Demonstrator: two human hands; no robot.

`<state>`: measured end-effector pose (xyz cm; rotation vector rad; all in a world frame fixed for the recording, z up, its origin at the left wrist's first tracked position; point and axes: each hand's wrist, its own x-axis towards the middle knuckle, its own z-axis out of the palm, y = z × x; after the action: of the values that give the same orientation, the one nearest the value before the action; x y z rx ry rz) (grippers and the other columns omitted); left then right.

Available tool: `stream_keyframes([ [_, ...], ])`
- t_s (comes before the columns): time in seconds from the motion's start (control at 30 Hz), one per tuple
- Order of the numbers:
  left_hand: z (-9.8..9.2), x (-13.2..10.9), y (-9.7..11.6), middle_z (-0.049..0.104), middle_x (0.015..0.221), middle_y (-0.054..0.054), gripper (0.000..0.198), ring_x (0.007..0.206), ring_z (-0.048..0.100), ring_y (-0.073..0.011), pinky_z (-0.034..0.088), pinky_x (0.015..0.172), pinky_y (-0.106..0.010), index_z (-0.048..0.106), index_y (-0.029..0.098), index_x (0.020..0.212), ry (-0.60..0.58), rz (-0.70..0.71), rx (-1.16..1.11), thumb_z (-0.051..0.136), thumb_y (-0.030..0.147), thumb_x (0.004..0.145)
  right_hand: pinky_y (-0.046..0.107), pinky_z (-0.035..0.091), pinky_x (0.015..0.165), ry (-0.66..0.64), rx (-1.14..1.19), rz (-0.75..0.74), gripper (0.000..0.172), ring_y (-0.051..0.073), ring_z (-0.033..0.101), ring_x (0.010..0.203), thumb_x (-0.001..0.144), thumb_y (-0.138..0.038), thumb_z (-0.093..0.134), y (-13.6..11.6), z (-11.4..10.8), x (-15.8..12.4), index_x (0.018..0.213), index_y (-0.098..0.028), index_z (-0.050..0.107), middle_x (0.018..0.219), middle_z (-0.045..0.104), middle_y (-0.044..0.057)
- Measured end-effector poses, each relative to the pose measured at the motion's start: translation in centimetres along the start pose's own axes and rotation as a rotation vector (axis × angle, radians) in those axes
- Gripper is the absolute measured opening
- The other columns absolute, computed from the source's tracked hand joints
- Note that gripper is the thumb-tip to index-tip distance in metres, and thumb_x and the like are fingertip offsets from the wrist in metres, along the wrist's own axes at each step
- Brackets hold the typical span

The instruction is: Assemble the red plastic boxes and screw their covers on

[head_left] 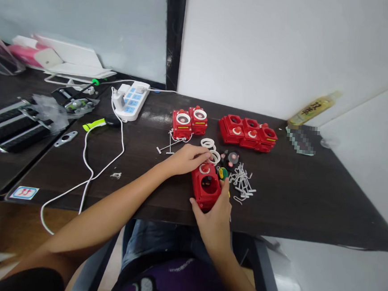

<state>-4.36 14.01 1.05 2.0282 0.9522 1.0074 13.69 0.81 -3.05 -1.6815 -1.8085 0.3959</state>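
A red plastic switch box [207,187] with a round opening and a small white-collared red button lies near the table's front edge. My right hand [214,216] grips its near end, thumb on the left and fingers along the right side. Curled over the far end is my left hand [188,158], its fingertips beside a loose white ring [214,158]; their exact contact is partly hidden. More white rings [207,143] lie just beyond. To the right are round black parts [233,157], a green-and-yellow piece [223,173] and a heap of white T-shaped pulls [243,181].
Two ringed red boxes [183,123] with white cords stand behind, and three more red boxes [248,133] at the back right. A power strip [133,101], a white cable [122,135] and a green-handled tool [95,124] lie left. A bottle [313,109] leans by the wall.
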Motion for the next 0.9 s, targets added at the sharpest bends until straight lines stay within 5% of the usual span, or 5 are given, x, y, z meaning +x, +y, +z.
stream_keyframes([
  [0.27, 0.1, 0.2, -0.2, 0.080, 0.096, -0.006, 0.034, 0.090, 0.075, -0.0186, 0.055, 0.085, -0.030, 0.074, 0.017, 0.098, 0.055, -0.021, -0.135, 0.048, 0.037, 0.107, 0.057, 0.053, 0.111, 0.077, 0.172, 0.070, 0.088, 0.037, 0.060, 0.139, 0.087, -0.036, 0.072, -0.4, -1.0, 0.4, 0.163, -0.019, 0.032, 0.157, 0.054, 0.019],
  [0.4, -0.6, 0.4, -0.3, 0.080, 0.103, -0.008, 0.030, 0.093, 0.074, -0.0206, 0.056, 0.083, -0.031, 0.074, 0.017, 0.105, 0.205, -0.018, -0.219, 0.057, 0.043, 0.102, 0.057, 0.055, 0.107, 0.177, 0.222, -0.015, 0.074, 0.036, 0.065, 0.130, 0.085, -0.034, 0.071, -0.7, -2.4, 2.0, 0.154, -0.020, 0.046, 0.147, 0.063, 0.018],
  [0.6, -1.7, 0.6, -0.8, 0.079, 0.099, -0.008, 0.036, 0.093, 0.074, -0.0200, 0.056, 0.079, -0.030, 0.073, 0.018, 0.099, 0.434, -0.040, -0.240, 0.056, 0.049, 0.103, 0.061, 0.047, 0.116, 0.279, 0.186, -0.160, 0.084, 0.039, 0.058, 0.139, 0.083, -0.040, 0.075, -0.7, -3.8, 12.1, 0.156, -0.014, 0.042, 0.151, 0.057, 0.023],
  [0.77, -1.6, 0.7, -1.4, 0.079, 0.092, -0.006, 0.033, 0.083, 0.072, -0.0188, 0.054, 0.078, -0.030, 0.074, 0.017, 0.091, 0.415, -0.051, -0.073, 0.056, 0.043, 0.103, 0.056, 0.041, 0.124, 0.196, 0.171, -0.205, 0.082, 0.038, 0.051, 0.146, 0.085, -0.039, 0.069, 0.9, -1.6, 21.7, 0.155, -0.006, 0.042, 0.156, 0.052, 0.026],
  [0.9, -1.0, 0.4, -1.1, 0.078, 0.089, -0.005, 0.028, 0.081, 0.071, -0.0179, 0.052, 0.075, -0.029, 0.073, 0.018, 0.092, 0.311, 0.011, 0.056, 0.056, 0.037, 0.103, 0.054, 0.042, 0.123, 0.132, 0.152, -0.217, 0.081, 0.039, 0.054, 0.142, 0.085, -0.038, 0.069, 2.4, 0.6, 25.4, 0.154, -0.003, 0.043, 0.153, 0.055, 0.027],
])
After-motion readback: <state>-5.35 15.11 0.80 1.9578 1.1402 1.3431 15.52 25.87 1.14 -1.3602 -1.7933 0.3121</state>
